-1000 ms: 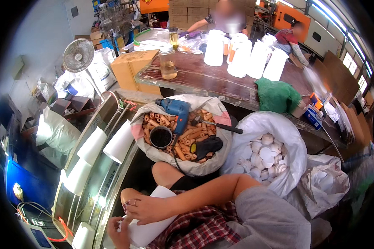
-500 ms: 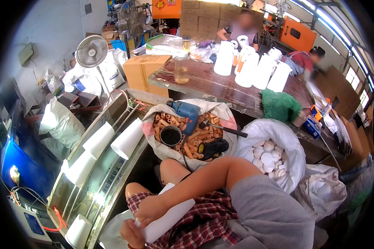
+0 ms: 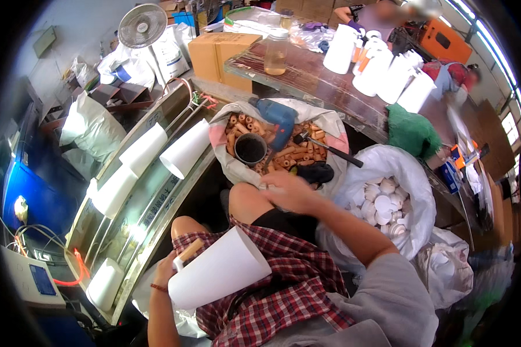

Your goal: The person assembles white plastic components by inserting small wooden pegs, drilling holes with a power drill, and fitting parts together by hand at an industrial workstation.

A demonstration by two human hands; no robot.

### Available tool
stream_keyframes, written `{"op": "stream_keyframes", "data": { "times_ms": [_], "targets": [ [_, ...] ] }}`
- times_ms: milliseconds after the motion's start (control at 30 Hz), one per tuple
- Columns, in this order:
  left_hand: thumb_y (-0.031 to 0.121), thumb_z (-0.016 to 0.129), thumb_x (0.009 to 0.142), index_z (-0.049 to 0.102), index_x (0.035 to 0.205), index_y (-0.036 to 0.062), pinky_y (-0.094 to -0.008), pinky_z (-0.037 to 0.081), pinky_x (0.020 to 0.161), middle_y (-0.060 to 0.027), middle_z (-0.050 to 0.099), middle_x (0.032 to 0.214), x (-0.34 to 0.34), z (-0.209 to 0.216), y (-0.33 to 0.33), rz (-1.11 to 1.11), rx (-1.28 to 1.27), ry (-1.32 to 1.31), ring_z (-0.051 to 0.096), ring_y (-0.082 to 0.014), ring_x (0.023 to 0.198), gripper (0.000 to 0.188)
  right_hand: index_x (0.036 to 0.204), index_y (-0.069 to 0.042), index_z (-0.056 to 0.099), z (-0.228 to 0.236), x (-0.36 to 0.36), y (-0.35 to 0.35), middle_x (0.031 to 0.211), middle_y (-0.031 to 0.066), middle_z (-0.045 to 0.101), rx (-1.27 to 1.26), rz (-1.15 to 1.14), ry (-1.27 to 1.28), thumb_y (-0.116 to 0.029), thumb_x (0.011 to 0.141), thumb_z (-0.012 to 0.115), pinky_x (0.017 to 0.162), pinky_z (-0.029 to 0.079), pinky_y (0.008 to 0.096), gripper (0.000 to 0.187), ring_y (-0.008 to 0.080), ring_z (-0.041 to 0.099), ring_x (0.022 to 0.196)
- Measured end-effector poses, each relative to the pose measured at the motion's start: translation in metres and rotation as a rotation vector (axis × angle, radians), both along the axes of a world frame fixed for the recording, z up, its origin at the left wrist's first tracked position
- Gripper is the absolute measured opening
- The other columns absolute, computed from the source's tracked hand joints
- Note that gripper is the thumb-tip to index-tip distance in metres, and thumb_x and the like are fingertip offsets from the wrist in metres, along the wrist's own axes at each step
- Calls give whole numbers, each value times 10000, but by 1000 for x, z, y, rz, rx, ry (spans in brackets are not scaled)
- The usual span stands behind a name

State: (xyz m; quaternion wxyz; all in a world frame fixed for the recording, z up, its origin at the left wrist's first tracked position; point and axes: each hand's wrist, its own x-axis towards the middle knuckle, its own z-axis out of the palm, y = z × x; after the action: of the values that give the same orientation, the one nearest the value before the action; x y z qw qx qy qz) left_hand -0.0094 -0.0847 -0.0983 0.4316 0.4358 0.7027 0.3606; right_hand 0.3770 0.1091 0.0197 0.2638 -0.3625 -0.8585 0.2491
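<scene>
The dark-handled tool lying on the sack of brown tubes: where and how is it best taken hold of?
Best, I'd judge, around the middle of its dark handle, coming from the person's right: that long, slim handle juts past the right rim of the sack, uncovered, while its head lies over the brown tubes.
</scene>
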Motion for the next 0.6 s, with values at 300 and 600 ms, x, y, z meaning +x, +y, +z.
{"op": "stream_keyframes", "data": {
  "times_ms": [300,600],
  "targets": [
    [142,622,815,578,841,18,-345,457,576,-106,598,722,28,44,55,53,162,735,587,-241,628,134,1124,-19,526,-50,107,78,1048,69,590,-872,-460,707,-238,911,542,751,493,267,306,163,593,940],
    [154,625,793,598,1062,97,-353,469,675,-110,564,870,128,103,237,-460,514,731,577,-264,734,276,1145,-7,494,-126,70,193,1084,112,557,-1088,-486,942,-266,839,642,857,488,341,427,227,563,1003]
  ]
}}
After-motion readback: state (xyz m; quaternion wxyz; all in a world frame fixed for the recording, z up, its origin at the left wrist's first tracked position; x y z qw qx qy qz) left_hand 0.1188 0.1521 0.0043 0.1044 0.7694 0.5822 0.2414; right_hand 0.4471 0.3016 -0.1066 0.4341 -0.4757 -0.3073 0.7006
